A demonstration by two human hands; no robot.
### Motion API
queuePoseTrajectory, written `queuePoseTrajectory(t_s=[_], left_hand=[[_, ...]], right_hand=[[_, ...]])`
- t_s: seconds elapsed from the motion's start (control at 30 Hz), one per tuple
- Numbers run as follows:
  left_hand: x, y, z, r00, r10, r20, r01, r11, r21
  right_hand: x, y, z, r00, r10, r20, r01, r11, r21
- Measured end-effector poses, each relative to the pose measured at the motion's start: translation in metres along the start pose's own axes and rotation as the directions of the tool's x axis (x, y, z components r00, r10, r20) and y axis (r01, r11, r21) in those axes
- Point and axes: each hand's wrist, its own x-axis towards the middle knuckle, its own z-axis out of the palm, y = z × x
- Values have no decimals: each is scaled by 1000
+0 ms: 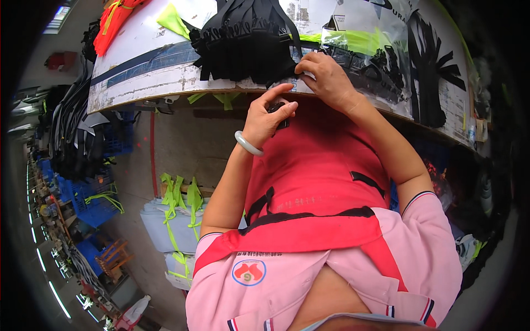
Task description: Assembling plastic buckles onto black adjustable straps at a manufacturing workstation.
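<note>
Head view, looking down. Left hand [269, 114], w/ pale bangle [248, 144] at the wrist, is closed around a small black clip [279, 108], forefinger lifted toward the table edge. Right hand [327, 76] rests at the near edge of the white worktable [144, 77], fingertips pinching the end of a black strap [287, 70]; strap runs up into a heap of black straps [243, 41] lying far-centre on the table. Clip sits just below and left of the pinched strap end, close but not visibly touching. Clear plastic bag [367, 47] w/ yellow-green and black pieces lies right of the heap. Orange straps [113, 22] far left. Red apron [314, 182] over pink shirt fills the near centre; blue crates [91, 196] on floor at left.
</note>
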Motion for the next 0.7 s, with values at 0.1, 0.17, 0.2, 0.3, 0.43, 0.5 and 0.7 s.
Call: queuePoseTrajectory(t_s=[0.1, 0.17, 0.2, 0.3, 0.43, 0.5, 0.7], left_hand=[[-7, -1, 2, 987, -123, 99, 126, 992, -23], [-7, -9, 6, 989, -120, 81, 123, 992, -37], [-8, -9, 7, 991, -122, 61, 125, 991, -51], [-9, -9, 6, 990, -123, 73, 127, 991, -49], [-12, -12, 6, 982, -159, 106, 174, 972, -154], [-14, -12, 8, 966, -202, 162, 231, 954, -190], [-15, -26, 17, 961, -218, 172, 258, 930, -261]], right_hand=[[0, 4, 0, 998, 0, 58, 12, 980, -199], [3, 11, 5, 1000, -24, 15, 26, 977, -209], [6, 8, 4, 999, -45, -26, 39, 976, -217], [3, -7, -8, 997, 22, 72, -23, 1000, 13], [-12, -35, -21, 929, -10, 371, -174, 870, 461], [-21, -37, -16, 922, -11, 386, -177, 877, 446], [-44, -29, -3, 932, -53, 358, -155, 836, 527]])
